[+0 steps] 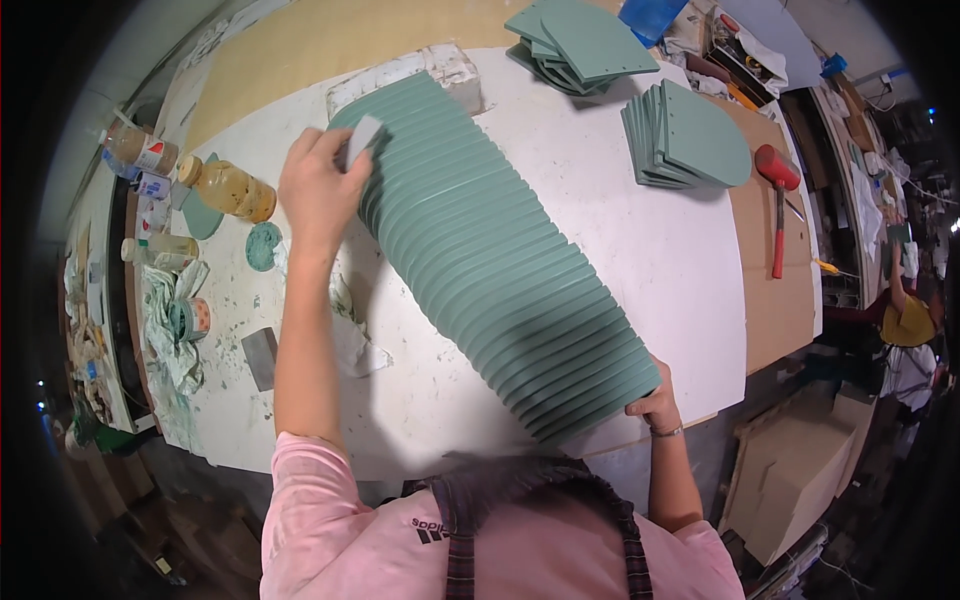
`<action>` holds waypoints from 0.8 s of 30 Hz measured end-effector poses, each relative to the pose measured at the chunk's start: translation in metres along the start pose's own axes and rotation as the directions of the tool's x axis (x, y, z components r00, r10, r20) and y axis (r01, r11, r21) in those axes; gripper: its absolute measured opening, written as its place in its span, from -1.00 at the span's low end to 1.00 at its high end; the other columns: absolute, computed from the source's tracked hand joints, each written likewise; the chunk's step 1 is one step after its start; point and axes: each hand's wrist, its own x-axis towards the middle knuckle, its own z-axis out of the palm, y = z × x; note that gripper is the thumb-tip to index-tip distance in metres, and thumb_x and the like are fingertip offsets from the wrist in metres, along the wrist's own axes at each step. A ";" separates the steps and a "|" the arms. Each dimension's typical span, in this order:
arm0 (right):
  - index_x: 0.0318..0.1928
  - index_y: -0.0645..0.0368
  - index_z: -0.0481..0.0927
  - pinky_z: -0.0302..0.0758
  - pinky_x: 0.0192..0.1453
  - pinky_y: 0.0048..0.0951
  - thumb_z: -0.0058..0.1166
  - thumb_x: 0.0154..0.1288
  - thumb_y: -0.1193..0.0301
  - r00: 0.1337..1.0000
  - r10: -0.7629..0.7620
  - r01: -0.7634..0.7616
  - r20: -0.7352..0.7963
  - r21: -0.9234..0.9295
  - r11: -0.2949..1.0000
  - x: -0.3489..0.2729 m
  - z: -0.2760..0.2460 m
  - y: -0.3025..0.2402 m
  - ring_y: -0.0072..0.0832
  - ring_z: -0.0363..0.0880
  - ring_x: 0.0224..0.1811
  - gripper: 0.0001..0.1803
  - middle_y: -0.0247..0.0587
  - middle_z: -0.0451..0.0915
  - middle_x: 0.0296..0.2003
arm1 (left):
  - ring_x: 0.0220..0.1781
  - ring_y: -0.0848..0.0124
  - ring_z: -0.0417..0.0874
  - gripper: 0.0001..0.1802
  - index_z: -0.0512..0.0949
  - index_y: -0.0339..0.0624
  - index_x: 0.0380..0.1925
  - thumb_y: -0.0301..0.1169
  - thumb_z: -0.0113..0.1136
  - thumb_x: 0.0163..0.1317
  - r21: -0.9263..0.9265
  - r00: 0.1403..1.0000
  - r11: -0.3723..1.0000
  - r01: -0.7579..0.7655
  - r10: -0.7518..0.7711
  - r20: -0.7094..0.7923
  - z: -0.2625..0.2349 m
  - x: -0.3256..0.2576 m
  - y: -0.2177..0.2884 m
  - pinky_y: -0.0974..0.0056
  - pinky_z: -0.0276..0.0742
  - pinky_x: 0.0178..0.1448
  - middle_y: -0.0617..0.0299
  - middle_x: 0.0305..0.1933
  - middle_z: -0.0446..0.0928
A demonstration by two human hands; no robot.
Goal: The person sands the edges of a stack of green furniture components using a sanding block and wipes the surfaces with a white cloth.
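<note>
A long row of green rounded panels [490, 250], packed face to face on edge, runs slantwise across the white table from far left to near right. At its far left end, my left hand [318, 185] is closed round a small light-grey sanding block [364, 142], held against or just over the panels' curved edges; the exact contact is hidden. My right hand [657, 398] grips the row's near right end, its fingers partly out of sight behind the last panel. Against the far end sits a white, stained block [465, 80].
Two stacks of similar green panels [585, 40] [705, 135] stand at the far right. Beside them lies a red mallet [778, 215]. On the left are a bottle of yellowish liquid [235, 190], a green-smeared can [190, 318], rags [185, 360] and a dark grey block [260, 358].
</note>
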 end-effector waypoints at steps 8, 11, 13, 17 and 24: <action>0.22 0.47 0.44 0.39 0.27 -0.38 0.51 -0.55 0.31 1.000 0.008 -0.008 0.011 0.022 1.000 0.000 -0.001 -0.001 -0.32 0.56 0.10 0.11 -0.09 0.61 0.06 | -0.29 0.22 0.63 -0.76 0.68 -0.09 -0.27 -0.26 0.34 0.06 0.035 0.997 0.996 -0.080 0.079 0.025 0.035 0.019 0.032 0.16 0.55 -0.22 0.23 -0.35 0.56; 0.24 0.46 0.44 0.38 0.28 -0.40 0.47 -0.56 0.37 1.000 0.007 -0.007 0.018 0.015 1.000 0.000 -0.003 -0.001 -0.35 0.56 0.10 0.11 -0.12 0.61 0.07 | -0.30 0.24 0.63 -0.77 0.68 -0.07 -0.32 -0.24 0.35 0.03 0.074 0.997 0.996 0.050 -0.054 0.049 0.037 0.022 0.021 0.17 0.54 -0.23 0.27 -0.36 0.56; 0.24 0.46 0.44 0.38 0.28 -0.40 0.46 -0.58 0.38 1.000 0.016 -0.017 0.021 0.012 1.000 0.000 -0.003 0.000 -0.35 0.56 0.10 0.11 -0.12 0.61 0.07 | -0.30 0.24 0.64 -0.77 0.68 -0.08 -0.32 -0.25 0.34 0.03 0.024 0.999 0.999 -0.042 0.041 0.013 0.041 0.026 0.018 0.18 0.55 -0.22 0.26 -0.35 0.57; 0.24 0.45 0.44 0.38 0.29 -0.39 0.46 -0.55 0.39 0.999 0.027 -0.027 0.035 0.018 0.999 0.000 -0.004 -0.001 -0.32 0.56 0.12 0.09 -0.10 0.60 0.09 | -0.27 0.23 0.65 -0.74 0.68 -0.09 -0.31 -0.23 0.34 0.01 0.128 0.999 0.991 -0.048 0.049 -0.004 0.051 0.036 0.022 0.17 0.55 -0.21 0.25 -0.32 0.59; 0.23 0.47 0.43 0.39 0.29 -0.36 0.44 -0.56 0.42 0.999 0.037 -0.038 0.035 0.036 0.999 0.000 0.000 -0.005 -0.32 0.56 0.12 0.09 -0.09 0.59 0.09 | -0.23 0.16 0.64 -0.73 0.66 -0.08 -0.32 -0.16 0.28 0.06 0.045 0.999 0.999 0.006 -0.008 0.033 0.054 0.037 0.029 0.10 0.56 -0.18 0.23 -0.29 0.58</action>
